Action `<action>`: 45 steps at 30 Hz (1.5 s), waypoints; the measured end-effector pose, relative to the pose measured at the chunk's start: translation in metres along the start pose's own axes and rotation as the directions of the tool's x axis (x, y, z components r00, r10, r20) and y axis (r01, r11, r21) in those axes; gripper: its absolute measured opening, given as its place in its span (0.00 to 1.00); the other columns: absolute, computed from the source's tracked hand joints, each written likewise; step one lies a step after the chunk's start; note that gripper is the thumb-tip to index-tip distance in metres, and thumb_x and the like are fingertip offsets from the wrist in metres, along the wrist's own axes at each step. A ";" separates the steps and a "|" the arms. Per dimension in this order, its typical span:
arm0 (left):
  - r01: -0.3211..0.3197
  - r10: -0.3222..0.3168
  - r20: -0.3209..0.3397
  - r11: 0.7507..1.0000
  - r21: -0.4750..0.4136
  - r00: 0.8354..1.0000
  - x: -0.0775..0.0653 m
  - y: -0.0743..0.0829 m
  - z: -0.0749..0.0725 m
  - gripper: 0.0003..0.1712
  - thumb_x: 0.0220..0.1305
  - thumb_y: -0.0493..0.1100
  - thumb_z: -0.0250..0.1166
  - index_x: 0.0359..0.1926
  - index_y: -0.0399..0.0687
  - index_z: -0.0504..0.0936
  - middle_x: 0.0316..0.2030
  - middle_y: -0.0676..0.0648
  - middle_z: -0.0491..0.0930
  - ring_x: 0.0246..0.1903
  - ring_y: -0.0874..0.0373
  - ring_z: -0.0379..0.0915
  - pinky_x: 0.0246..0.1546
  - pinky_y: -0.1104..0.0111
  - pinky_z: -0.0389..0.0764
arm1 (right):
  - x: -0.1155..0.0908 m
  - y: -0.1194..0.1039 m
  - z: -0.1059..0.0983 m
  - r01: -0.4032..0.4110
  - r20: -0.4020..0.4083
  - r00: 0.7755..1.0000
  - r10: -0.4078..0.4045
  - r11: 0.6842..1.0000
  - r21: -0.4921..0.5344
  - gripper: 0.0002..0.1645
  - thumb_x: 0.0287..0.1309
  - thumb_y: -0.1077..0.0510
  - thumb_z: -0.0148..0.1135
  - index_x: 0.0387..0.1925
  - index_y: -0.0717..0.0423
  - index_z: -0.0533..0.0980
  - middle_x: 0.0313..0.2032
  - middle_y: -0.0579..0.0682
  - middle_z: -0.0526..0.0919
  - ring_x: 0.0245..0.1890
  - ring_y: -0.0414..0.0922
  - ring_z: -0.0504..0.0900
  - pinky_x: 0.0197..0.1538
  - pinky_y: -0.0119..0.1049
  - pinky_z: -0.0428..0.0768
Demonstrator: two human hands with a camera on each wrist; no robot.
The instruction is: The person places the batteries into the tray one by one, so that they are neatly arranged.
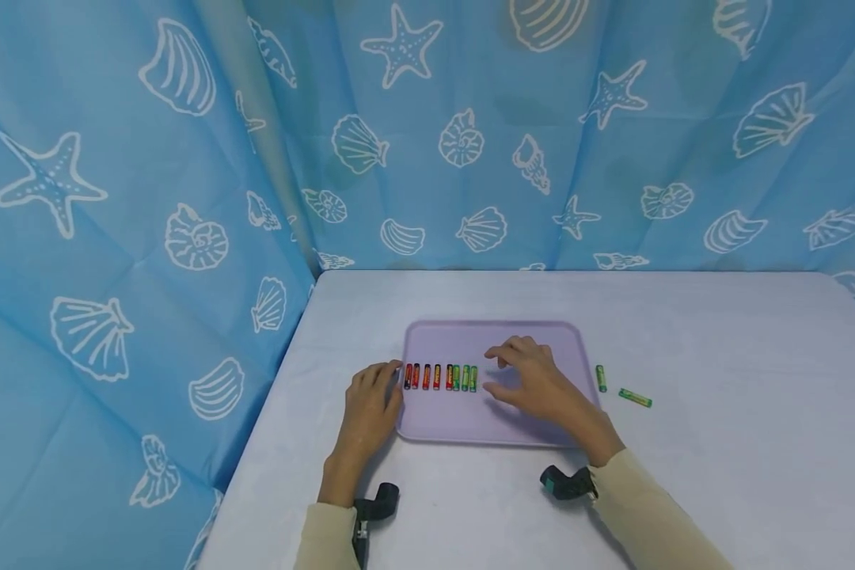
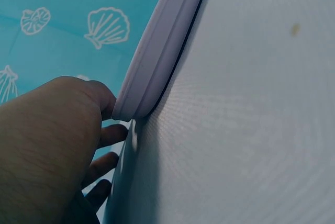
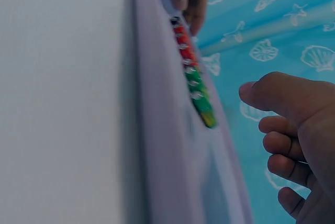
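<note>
A lilac tray [image 1: 456, 423] lies on the table with a row of AAA-looking batteries across its left half. Several red batteries [image 1: 426, 377] stand side by side at the left of the row, followed by green batteries [image 1: 465, 378] at its right end. My left hand [image 1: 370, 404] rests at the tray's left edge, fingertips by the leftmost red battery; in the left wrist view its thumb [image 2: 107, 98] is at the tray rim. Over the tray's right half, my right hand [image 1: 537, 386] hovers with thumb and fingers apart, nothing between them.
Two more green batteries lie on the white table right of the tray: one upright in view [image 1: 601, 378] close to the rim, another slanted battery [image 1: 636, 397] farther right. A blue curtain [image 1: 427, 190] with shell prints hangs behind and along the left side.
</note>
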State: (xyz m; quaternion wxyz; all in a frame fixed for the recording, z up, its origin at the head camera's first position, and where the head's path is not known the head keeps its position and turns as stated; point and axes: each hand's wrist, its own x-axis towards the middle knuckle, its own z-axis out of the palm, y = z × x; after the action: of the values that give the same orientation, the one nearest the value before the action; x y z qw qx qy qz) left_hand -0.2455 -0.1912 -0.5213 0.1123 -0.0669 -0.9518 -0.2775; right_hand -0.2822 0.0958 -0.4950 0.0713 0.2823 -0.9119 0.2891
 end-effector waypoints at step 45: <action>0.035 -0.034 0.038 0.999 -0.027 0.999 0.001 0.001 -0.001 0.23 0.75 0.44 0.54 0.68 0.49 0.72 0.63 0.42 0.72 0.67 0.42 0.59 0.68 0.45 0.58 | -0.067 0.101 -0.087 -0.255 0.119 0.955 0.270 0.958 -0.130 0.26 0.51 0.53 0.75 0.50 0.61 0.80 0.39 0.52 0.78 0.44 0.54 0.72 0.45 0.57 0.66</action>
State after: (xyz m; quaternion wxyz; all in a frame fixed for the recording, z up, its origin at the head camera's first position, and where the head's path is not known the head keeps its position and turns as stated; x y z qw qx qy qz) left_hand -0.2463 -0.1906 -0.5193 0.0885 -0.0570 -0.9508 -0.2915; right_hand -0.2856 0.2450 -0.4924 -0.0142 0.1730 -0.9590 0.2241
